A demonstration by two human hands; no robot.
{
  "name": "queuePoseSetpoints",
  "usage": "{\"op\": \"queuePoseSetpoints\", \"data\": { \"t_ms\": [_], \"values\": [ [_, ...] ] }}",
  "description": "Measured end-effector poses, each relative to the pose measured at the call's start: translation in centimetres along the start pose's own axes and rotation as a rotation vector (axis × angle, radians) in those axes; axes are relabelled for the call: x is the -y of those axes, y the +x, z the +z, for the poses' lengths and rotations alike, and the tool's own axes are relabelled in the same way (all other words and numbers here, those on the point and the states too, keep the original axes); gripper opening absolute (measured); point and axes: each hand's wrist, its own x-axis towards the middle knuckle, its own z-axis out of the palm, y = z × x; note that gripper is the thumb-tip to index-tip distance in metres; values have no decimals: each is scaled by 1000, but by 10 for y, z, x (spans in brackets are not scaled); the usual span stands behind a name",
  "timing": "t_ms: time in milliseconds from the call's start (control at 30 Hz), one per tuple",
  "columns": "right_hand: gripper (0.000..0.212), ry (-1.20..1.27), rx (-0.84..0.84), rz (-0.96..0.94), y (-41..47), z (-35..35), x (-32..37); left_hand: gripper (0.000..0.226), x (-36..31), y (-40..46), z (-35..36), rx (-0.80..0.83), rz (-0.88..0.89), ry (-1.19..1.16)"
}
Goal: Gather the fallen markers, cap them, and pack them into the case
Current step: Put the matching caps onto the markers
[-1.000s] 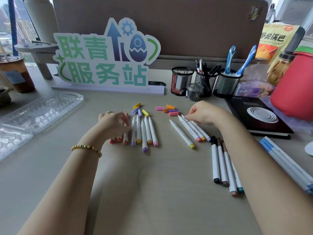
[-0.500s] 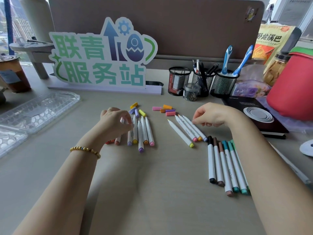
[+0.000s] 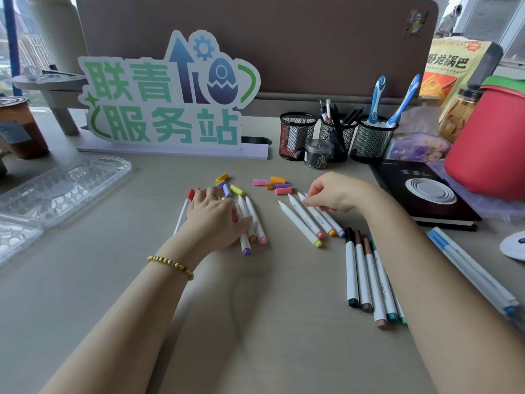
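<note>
Two rows of white uncapped markers lie mid-desk. My left hand (image 3: 216, 214) rests flat over the left row (image 3: 255, 223), its fingers reaching toward the loose caps (image 3: 227, 186). A red-capped marker (image 3: 184, 211) lies just left of that hand. My right hand (image 3: 332, 191) has curled fingers that pinch the top end of a marker in the right row (image 3: 305, 220). More loose caps (image 3: 279, 185), pink, orange and purple, sit between the hands. Several capped dark markers (image 3: 366, 274) lie by my right forearm. The clear case (image 3: 65, 186) lies open at the far left.
A green and blue sign (image 3: 167, 95) stands at the back. Three mesh pen cups (image 3: 338, 137) and a clip jar (image 3: 317, 153) stand behind the caps. A black book (image 3: 420, 189), a red tub (image 3: 488, 143) and blue markers (image 3: 468, 268) fill the right side. A drink cup (image 3: 20, 129) stands far left.
My left hand has uncurled and now lies flat over the left row, with a red-capped marker showing beside it. My right hand has stayed at the tops of the right row.
</note>
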Motion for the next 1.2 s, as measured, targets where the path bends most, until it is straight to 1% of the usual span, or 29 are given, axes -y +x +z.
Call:
{"op": "queuePoseSetpoints", "data": {
  "t_ms": [133,300,333,433,500,667,733,767,833,867,933,967,1033,1100,1133,1200],
  "values": [
    [18,17,-59,-4,1,3,3,45,-4,-2,3,-7,-8,30],
    [22,20,-121,-13,7,4,4,40,-12,-5,0,34,-37,57],
    [22,-24,-157,-6,9,6,4,41,-13,-6,0,42,-47,67],
    [21,-219,-336,1,19,16,6,48,-16,-7,-1,54,-50,112],
    [21,-263,-392,-28,25,21,14,47,-16,-7,-2,50,-33,133],
    [20,-333,-401,-73,43,17,35,43,-14,-6,-9,39,-2,140],
    [20,-362,-394,-83,52,16,36,36,-10,-2,-11,29,-23,99],
    [20,-368,-381,-90,56,17,35,33,-8,0,-13,12,-33,41],
    [17,-349,-336,-104,65,20,32,38,-4,2,-21,-28,-79,-140],
    [15,-331,-313,-113,68,22,30,39,-1,2,-24,-50,-125,-275],
    [14,-294,-281,-129,70,25,27,33,3,2,-28,-87,-208,-616],
    [12,-284,-271,-143,69,25,26,28,4,2,-30,-91,-236,-790],
    [7,-305,-250,-180,66,25,27,27,6,1,-33,-94,-270,-1104],
    [11,-341,-224,-207,64,24,29,20,5,2,-35,-74,-303,-1368],
    [16,-331,-190,-210,63,23,31,18,4,0,-37,-63,-317,-1448],
    [28,-292,-143,-202,60,24,33,17,2,-3,-40,-55,-322,-1531]
  ]
}}
